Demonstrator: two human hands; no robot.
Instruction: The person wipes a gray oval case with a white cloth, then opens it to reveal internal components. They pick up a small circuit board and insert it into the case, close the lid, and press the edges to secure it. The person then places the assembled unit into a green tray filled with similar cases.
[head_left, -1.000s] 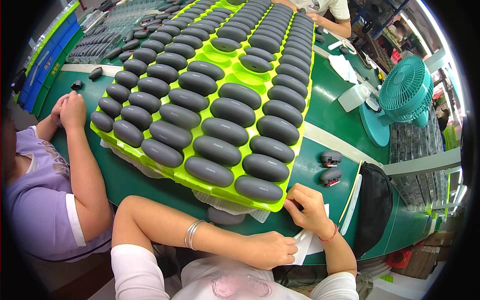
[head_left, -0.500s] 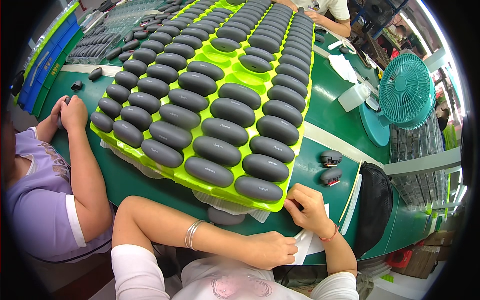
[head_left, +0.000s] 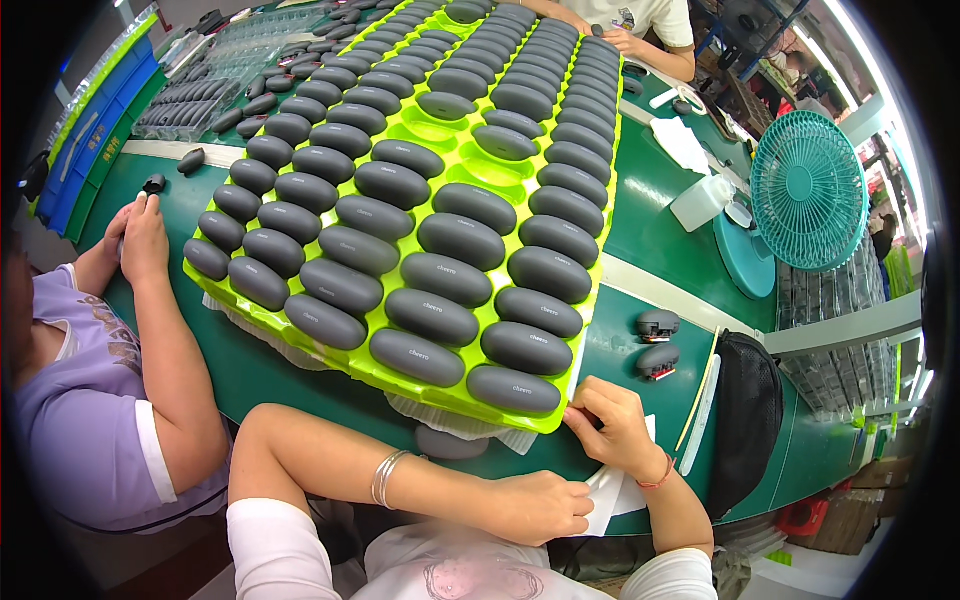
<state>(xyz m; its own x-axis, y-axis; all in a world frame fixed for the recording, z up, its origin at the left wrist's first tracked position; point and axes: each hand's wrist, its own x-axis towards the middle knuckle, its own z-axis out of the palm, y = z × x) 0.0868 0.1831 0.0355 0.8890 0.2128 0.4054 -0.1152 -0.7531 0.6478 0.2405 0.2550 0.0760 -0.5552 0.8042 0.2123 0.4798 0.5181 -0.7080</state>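
Observation:
A lime-green tray (head_left: 425, 127) full of dark grey oval cases (head_left: 513, 388) slants away across the table in front of me. My right hand (head_left: 612, 430) is at its near right corner, thumb and fingers pinched together against the edge. Whether they grip the tray or something small there, I cannot make out. Lower down, close to my body, my left hand (head_left: 540, 507) is closed on a thin white sheet (head_left: 603, 503). The sheet stretches under my right wrist. Partly hidden beneath the tray's near edge lies another grey case (head_left: 452, 443).
Two opened cases (head_left: 658, 360) lie right of the tray, by a thin stick (head_left: 698, 390) and a black mesh bag (head_left: 748, 420). Farther right stand a teal fan (head_left: 808, 190) and a white bottle (head_left: 702, 202). Co-workers sit at left (head_left: 110, 380) and far side (head_left: 650, 30).
The view has shifted slightly. Both my hands keep nearly the same place and grip. The hands of the person at left have moved and changed their pose.

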